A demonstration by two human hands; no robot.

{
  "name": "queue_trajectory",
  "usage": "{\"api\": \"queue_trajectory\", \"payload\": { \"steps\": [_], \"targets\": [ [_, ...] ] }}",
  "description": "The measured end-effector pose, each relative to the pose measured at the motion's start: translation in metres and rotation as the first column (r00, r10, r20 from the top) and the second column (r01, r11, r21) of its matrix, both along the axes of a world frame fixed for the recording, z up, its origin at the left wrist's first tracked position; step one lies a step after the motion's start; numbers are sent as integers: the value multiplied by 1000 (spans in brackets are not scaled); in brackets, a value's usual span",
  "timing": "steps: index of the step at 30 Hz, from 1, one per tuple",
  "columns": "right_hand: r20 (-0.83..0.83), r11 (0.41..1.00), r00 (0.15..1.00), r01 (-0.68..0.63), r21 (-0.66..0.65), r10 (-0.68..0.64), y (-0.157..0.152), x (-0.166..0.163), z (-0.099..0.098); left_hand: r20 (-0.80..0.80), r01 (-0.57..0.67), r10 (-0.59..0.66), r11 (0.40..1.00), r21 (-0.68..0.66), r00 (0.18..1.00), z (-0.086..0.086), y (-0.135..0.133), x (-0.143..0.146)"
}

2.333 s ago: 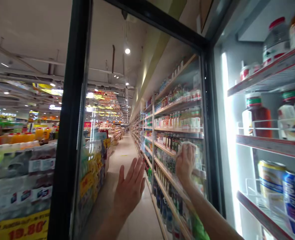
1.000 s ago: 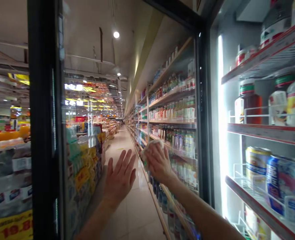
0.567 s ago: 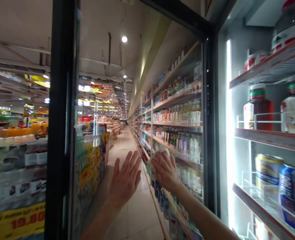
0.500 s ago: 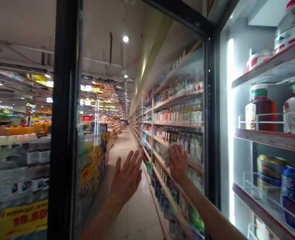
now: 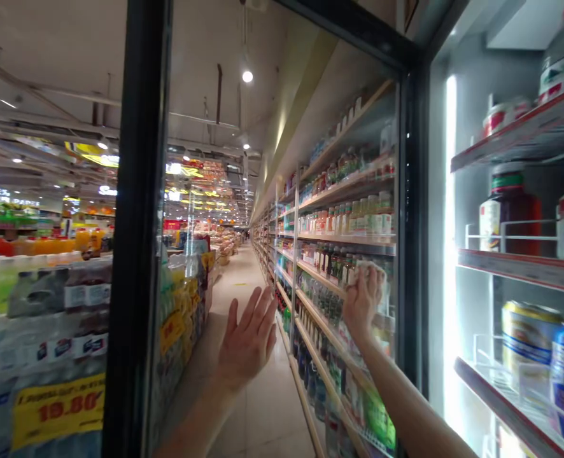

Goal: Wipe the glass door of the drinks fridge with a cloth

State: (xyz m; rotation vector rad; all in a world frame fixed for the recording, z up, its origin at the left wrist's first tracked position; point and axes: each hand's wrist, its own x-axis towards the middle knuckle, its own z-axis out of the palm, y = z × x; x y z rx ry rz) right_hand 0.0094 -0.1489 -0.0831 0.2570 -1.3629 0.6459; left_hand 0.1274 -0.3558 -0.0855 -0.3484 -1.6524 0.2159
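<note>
An open cooler door (image 5: 143,191) with a black frame and a glass pane stands in front of me. My left hand (image 5: 248,340) lies flat on the glass, fingers spread and pointing up. My right hand (image 5: 361,299) presses a crumpled white cloth (image 5: 370,268) against the pane near its right frame, fingers curled over it. Through the glass I see a long aisle and shelves of bottles (image 5: 344,219).
The lit cooler interior on the right holds a dark juice bottle (image 5: 508,207) and cans (image 5: 525,334) on red-edged wire shelves (image 5: 521,270). Stacked drink packs with a yellow price tag (image 5: 57,410) stand at the left.
My right hand has slid the cloth across the glass, first left toward the middle, then back right near the frame. My left hand has stayed flat on the pane.
</note>
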Motion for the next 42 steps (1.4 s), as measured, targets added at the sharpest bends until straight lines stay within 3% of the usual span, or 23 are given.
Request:
{"api": "queue_trajectory", "payload": {
  "steps": [2,4,5,6,7,9,11,13,15,17,20,22,23,26,28,30,32,34,36,37,39,40,42],
  "targets": [
    [-18,980,999,-35,195,39,-12,8,-1,-2,4,-4,1000,6,1000,0,0,0],
    [-41,870,995,-63,490,95,-21,14,-6,-1,13,-13,1000,9,1000,0,-1,0],
    [-51,828,993,-61,557,108,-21,15,-7,0,16,-16,1000,9,1000,0,-1,0],
    [-60,837,993,-53,545,102,-18,13,-7,2,17,-17,1000,6,1000,0,-1,0],
    [-67,893,995,-39,448,77,-13,9,-5,1,15,-15,1000,2,1000,0,-1,0],
    [-53,989,998,-4,149,12,-3,1,0,-2,6,-6,1000,-4,1000,0,-1,1],
    [-25,1000,1000,14,-22,-14,-1,-2,2,0,8,-8,1000,-8,1000,-1,-1,1],
    [-27,992,999,-25,125,29,-8,3,-3,5,18,-18,1000,0,1000,-1,-1,0],
    [-49,914,991,-95,394,124,-13,8,-10,9,27,-28,1000,9,1000,-1,-1,0],
    [-69,852,977,-141,503,203,-8,8,-11,14,28,-28,1000,11,999,-1,-1,1],
    [-128,958,964,-205,200,233,6,1,1,16,21,-22,1000,4,1000,0,0,2],
    [-143,964,953,-264,35,267,5,1,10,15,18,-18,1000,2,1000,0,0,3],
    [-129,954,946,-293,63,298,-1,5,13,16,19,-19,1000,3,1000,0,0,3],
    [-58,863,930,-313,397,364,-19,16,17,30,17,-18,1000,7,999,0,0,3],
    [-85,844,938,-259,469,335,-20,16,21,37,14,-14,1000,6,999,-1,-1,4],
    [-133,936,954,-226,270,269,-13,9,28,40,12,-12,1000,-4,999,-1,0,4],
    [-134,980,972,-198,-2,195,-6,3,33,32,11,-11,1000,-5,999,-1,0,5],
    [-112,984,980,-172,-40,167,-9,3,29,30,13,-13,1000,-4,999,-1,1,5],
    [-84,954,979,-158,256,185,-18,8,16,27,15,-15,1000,1,1000,-1,1,5],
    [-74,893,978,-145,426,194,-21,10,9,28,14,-14,1000,1,1000,-1,1,5],
    [-60,809,983,-109,577,175,-19,10,-1,30,7,-7,1000,-2,1000,-1,1,5],
    [-56,846,988,-95,525,146,-15,8,-1,31,2,-2,1000,-4,1000,0,1,6],
    [-26,974,996,-77,215,85,-6,2,2,36,-2,3,1000,-10,999,0,0,6]
  ]
}}
